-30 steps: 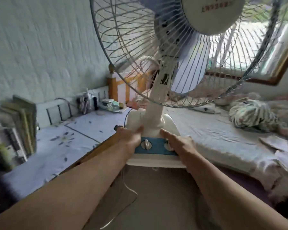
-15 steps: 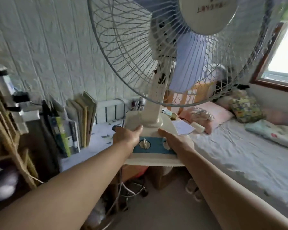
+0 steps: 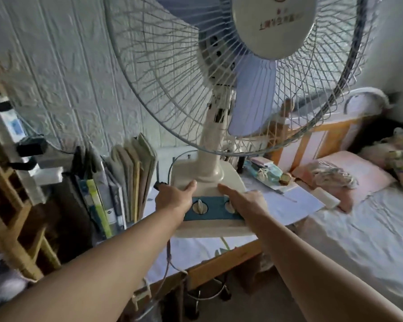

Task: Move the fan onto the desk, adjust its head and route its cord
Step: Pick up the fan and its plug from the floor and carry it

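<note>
Both hands, left (image 3: 173,201) and right (image 3: 247,202), grip smooth cream plastic fan (image 3: 209,177) base.

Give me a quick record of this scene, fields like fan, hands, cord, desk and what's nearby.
fan: held over the desk edge by its base; whether it rests on the desk cannot be told
left hand: grips the base's left side, thumb on top
right hand: grips the base's right side by the blue panel
cord: hangs from under the base past the desk edge
desk: light patterned cover, wooden front edge
books: upright, left of the fan
bed: right of the desk
</note>
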Demonstrator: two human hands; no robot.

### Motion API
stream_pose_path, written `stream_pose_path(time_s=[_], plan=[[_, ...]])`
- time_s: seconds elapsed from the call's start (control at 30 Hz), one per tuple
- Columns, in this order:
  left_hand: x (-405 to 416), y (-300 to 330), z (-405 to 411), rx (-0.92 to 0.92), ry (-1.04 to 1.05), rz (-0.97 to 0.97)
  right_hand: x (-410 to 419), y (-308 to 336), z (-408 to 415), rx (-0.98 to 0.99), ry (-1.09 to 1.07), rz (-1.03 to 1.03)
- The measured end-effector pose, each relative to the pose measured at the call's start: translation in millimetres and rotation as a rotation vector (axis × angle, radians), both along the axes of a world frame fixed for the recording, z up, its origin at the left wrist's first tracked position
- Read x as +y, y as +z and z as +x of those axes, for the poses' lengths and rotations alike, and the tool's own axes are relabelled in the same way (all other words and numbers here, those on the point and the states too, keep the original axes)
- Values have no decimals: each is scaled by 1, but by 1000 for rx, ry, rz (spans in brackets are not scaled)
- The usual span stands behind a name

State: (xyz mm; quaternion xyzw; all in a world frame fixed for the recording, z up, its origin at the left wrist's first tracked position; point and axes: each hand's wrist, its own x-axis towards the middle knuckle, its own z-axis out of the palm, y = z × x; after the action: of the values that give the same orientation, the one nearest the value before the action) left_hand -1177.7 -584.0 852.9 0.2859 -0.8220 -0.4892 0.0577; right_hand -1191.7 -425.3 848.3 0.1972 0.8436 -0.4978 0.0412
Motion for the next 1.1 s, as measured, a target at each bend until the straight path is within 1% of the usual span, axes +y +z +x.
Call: stream_pose_path(time_s=[0.27,0.37,0.63,0.87,1.0,1.1], plan=[[26,-42,-74,-45,179,4,23,-38,-97,-3,155,63],[43,-62,-101,-72,252,15,36,-57,-132,8,214,118],[77,-121,-148,-75,338,54,61,-115,-192,-42,258,162],[104,-184,-177,-80,321,74,89,-176,-221,-79,243,149],[114,-212,-191,-108,306,68,101,-208,-232,-82,229,173],[118,-230,-199,-124,280,51,106,-228,-240,-90,206,154]])
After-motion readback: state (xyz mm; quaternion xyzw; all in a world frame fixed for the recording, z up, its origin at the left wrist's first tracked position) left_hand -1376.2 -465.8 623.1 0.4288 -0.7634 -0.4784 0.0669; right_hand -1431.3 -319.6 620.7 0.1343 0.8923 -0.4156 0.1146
